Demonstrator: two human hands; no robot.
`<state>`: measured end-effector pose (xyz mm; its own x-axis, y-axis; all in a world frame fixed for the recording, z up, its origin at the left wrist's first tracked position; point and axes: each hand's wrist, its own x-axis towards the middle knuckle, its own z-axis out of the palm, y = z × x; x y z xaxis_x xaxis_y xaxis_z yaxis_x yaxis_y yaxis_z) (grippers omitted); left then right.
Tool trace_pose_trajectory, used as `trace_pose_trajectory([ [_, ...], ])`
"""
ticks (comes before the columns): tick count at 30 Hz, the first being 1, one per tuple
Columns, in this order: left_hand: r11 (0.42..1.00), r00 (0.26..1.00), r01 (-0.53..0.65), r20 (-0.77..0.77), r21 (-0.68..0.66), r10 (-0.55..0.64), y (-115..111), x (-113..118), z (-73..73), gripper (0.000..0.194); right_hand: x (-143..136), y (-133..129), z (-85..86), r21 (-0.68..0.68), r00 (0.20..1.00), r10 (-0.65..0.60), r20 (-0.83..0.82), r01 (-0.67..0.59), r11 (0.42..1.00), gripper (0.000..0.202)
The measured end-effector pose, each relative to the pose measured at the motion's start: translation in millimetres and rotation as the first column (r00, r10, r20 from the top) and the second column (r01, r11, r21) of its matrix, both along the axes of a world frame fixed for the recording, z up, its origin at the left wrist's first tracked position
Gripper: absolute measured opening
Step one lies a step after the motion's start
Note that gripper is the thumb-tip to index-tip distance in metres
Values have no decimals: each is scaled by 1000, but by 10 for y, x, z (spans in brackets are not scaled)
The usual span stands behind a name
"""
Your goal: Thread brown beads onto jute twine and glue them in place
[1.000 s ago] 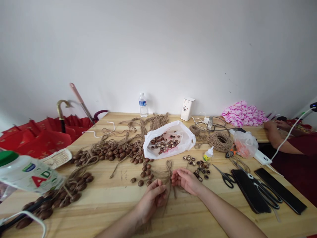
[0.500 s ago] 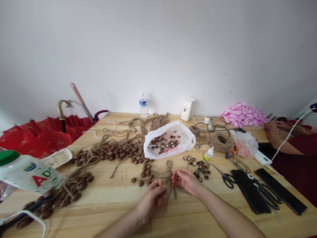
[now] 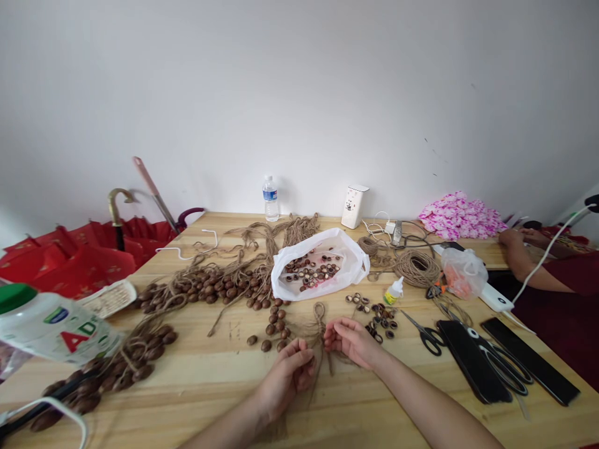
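A looped, knotted bundle of brown twine (image 3: 319,317) lies on the wooden table in front of me, its loose strands fanning toward me. My left hand (image 3: 294,368) is at its lower left, fingers curled and thumb against the forefinger, seemingly on a thin strand. On the other side my right hand (image 3: 350,340) has its fingers bent and pressed together beside the strands; what lies in its fingertips is too small to make out. Loose brown nuts (image 3: 274,328) sit to the left of the twine, and halved nut shells (image 3: 381,321) to the right.
Behind the twine stands a white plastic bag (image 3: 349,249) of shell pieces. Glue bottle (image 3: 394,290), scissors (image 3: 428,337), a black phone (image 3: 472,362) and a twine coil (image 3: 417,268) lie right. Strung nuts (image 3: 206,284) and a large white bottle (image 3: 60,324) are left. A person's arm (image 3: 528,262) reaches in at right.
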<state>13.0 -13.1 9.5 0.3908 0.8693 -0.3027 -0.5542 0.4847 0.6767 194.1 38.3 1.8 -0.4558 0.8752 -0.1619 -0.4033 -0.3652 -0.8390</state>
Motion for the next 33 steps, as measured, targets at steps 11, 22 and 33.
trace_pose_trajectory([
  [11, 1000, 1000, -2, 6, 5, 2, 7, -2, -3, 33, 0, -6, -1, 3, 1000, -2, 3, 2, 1000, 25],
  [22, 998, 997, 17, 70, -62, -12, 55, -36, -15, 32, 9, 3, -17, 3, 1000, 10, 6, -10, 1000, 22],
  [33, 998, 999, -1, 52, -63, 5, 40, -39, -10, 38, 11, 4, -25, 5, 1000, 5, -1, -5, 1000, 24],
])
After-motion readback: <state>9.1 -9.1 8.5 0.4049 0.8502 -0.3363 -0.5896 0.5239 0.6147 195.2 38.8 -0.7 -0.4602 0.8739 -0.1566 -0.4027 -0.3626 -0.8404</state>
